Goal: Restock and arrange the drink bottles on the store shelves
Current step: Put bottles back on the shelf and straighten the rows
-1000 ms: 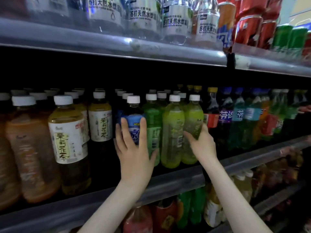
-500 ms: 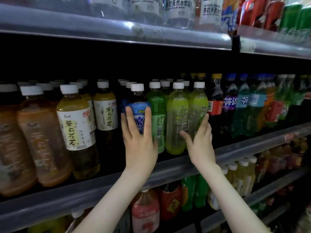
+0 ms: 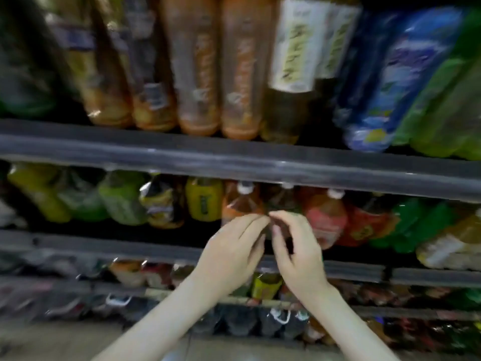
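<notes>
Now the left hand (image 3: 234, 252) and right hand (image 3: 302, 259) meet before a dark brown, white-capped plastic bottle (image 3: 280, 201), with an amber plastic bottle (image 3: 243, 204) at its 9 o'clock. Blur hides whether either hand grips anything.

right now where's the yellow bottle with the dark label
Head view, left of centre: the yellow plastic bottle sits on the second shelf down, left of the white-capped amber bottle, above the left hand.
</notes>
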### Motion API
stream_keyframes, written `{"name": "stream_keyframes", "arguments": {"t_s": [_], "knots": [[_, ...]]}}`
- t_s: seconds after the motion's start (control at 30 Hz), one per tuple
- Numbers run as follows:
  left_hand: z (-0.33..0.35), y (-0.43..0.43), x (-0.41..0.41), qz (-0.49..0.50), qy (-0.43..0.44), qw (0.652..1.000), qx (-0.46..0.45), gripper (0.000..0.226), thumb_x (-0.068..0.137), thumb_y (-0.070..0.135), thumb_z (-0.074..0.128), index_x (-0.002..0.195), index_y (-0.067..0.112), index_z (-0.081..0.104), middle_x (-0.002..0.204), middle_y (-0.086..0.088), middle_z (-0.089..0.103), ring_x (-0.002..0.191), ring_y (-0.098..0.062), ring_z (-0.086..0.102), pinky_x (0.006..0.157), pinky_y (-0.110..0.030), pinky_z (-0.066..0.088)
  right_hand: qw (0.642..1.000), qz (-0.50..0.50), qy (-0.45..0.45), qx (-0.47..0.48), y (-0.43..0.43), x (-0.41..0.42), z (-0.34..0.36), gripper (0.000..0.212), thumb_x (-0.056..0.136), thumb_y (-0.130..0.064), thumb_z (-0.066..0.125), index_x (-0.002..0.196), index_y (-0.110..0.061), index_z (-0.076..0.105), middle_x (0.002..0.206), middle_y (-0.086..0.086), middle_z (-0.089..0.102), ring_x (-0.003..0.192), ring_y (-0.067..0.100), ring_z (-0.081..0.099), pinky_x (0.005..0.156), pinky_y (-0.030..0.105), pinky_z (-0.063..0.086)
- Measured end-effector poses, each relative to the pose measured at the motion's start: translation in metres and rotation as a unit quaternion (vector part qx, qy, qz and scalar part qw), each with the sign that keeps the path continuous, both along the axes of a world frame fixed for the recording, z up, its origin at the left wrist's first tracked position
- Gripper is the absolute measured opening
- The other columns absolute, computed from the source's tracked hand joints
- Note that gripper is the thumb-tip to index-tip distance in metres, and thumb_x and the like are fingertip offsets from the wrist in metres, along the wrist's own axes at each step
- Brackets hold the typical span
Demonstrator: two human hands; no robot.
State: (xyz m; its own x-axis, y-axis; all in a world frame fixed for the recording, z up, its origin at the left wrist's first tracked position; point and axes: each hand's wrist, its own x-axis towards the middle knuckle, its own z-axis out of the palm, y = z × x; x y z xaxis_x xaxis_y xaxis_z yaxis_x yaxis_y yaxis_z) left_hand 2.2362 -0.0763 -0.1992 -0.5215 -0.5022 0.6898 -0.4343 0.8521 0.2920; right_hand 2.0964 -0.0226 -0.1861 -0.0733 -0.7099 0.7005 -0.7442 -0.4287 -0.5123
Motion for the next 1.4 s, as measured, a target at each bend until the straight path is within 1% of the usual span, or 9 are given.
{"name": "stream_keyframes", "arguments": {"t_s": [0.1, 0.2, 0.33, 0.47, 0.53, 0.83, 0.97, 1.17, 1.4], "knots": [[-0.034, 0.000, 0.091, 0.108, -0.036, 0.979, 0.167, 0.037, 0.088, 0.026, 0.048, 0.120, 0.011, 0.060, 0.114, -0.001, 0.064, 0.103, -0.017, 0.060, 0.082, -0.034, 0.054, 0.987, 0.092, 0.005, 0.134, -0.023, 0.081, -0.035, 0.025, 0.098, -0.020, 0.046, 0.115, -0.009, 0.060, 0.108, 0.002, 0.061, 0.104, 0.010, 0.055, 0.093, 0.018, 0.043], [-0.064, 0.002, 0.185, 0.228, -0.017, 0.936, 0.266, 0.036, 0.090, 0.027, 0.051, 0.124, 0.015, 0.056, 0.117, 0.001, 0.060, 0.105, -0.017, 0.058, 0.086, -0.030, 0.047, 0.953, 0.165, 0.040, 0.251, -0.045, 0.168, -0.065, 0.024, 0.097, -0.018, 0.051, 0.120, -0.015, 0.056, 0.112, -0.008, 0.054, 0.107, 0.008, 0.052, 0.091, 0.011, 0.038], [-0.105, 0.011, 0.305, 0.304, -0.024, 0.877, 0.371, 0.029, 0.091, 0.023, 0.054, 0.119, 0.015, 0.055, 0.111, -0.001, 0.058, 0.099, -0.019, 0.059, 0.087, -0.031, 0.044, 0.910, 0.198, 0.084, 0.353, -0.071, 0.280, -0.098, 0.027, 0.097, -0.021, 0.050, 0.124, -0.019, 0.054, 0.123, -0.004, 0.055, 0.112, 0.013, 0.053, 0.094, 0.028, 0.044], [-0.148, 0.036, 0.418, 0.350, -0.058, 0.812, 0.462, 0.034, 0.093, 0.022, 0.049, 0.126, 0.014, 0.048, 0.117, -0.005, 0.053, 0.109, -0.023, 0.055, 0.091, -0.034, 0.041, 0.864, 0.232, 0.132, 0.426, -0.092, 0.394, -0.132, 0.026, 0.097, -0.019, 0.051, 0.123, -0.019, 0.053, 0.121, -0.003, 0.054, 0.107, 0.017, 0.056, 0.089, 0.029, 0.045], [-0.163, 0.049, 0.470, 0.378, -0.078, 0.780, 0.493, 0.035, 0.094, 0.022, 0.046, 0.127, 0.012, 0.043, 0.118, -0.008, 0.049, 0.112, -0.026, 0.052, 0.091, -0.036, 0.041, 0.837, 0.256, 0.159, 0.457, -0.102, 0.450, -0.149, 0.028, 0.097, -0.020, 0.050, 0.125, -0.020, 0.050, 0.125, -0.003, 0.053, 0.109, 0.017, 0.055, 0.091, 0.035, 0.047], [-0.214, 0.073, 0.640, 0.507, -0.030, 0.637, 0.580, 0.037, 0.096, 0.024, 0.044, 0.132, 0.017, 0.041, 0.125, -0.004, 0.047, 0.114, -0.025, 0.050, 0.086, -0.036, 0.044, 0.725, 0.327, 0.239, 0.558, -0.138, 0.635, -0.226, 0.039, 0.095, -0.013, 0.050, 0.134, -0.016, 0.044, 0.127, 0.004, 0.052, 0.105, 0.019, 0.055, 0.078, 0.025, 0.038], [-0.266, 0.058, 0.697, 0.544, 0.036, 0.577, 0.608, 0.040, 0.097, 0.025, 0.044, 0.136, 0.018, 0.041, 0.132, -0.001, 0.047, 0.119, -0.020, 0.050, 0.092, -0.031, 0.042, 0.670, 0.350, 0.296, 0.584, -0.165, 0.705, -0.287, 0.042, 0.094, -0.014, 0.049, 0.135, -0.016, 0.043, 0.129, 0.006, 0.054, 0.111, 0.021, 0.054, 0.092, 0.031, 0.044], [-0.382, 0.023, 0.768, 0.576, 0.130, 0.496, 0.637, 0.044, 0.094, 0.020, 0.048, 0.137, 0.014, 0.043, 0.133, -0.005, 0.049, 0.118, -0.021, 0.050, 0.095, -0.029, 0.039, 0.581, 0.375, 0.395, 0.605, -0.210, 0.812, -0.407, 0.042, 0.099, -0.013, 0.045, 0.140, -0.012, 0.036, 0.137, 0.009, 0.046, 0.122, 0.025, 0.049, 0.088, 0.027, 0.038], [-0.579, 0.005, 0.818, 0.591, 0.215, 0.393, 0.671, 0.044, 0.092, 0.017, 0.050, 0.135, 0.010, 0.044, 0.131, -0.008, 0.051, 0.123, -0.022, 0.046, 0.097, -0.026, 0.030, 0.537, 0.361, 0.467, 0.603, -0.207, 0.887, -0.617, 0.062, 0.097, -0.019, 0.049, 0.150, -0.016, 0.018, 0.145, 0.011, 0.034, 0.130, 0.030, 0.039, 0.101, 0.038, 0.037]]}}
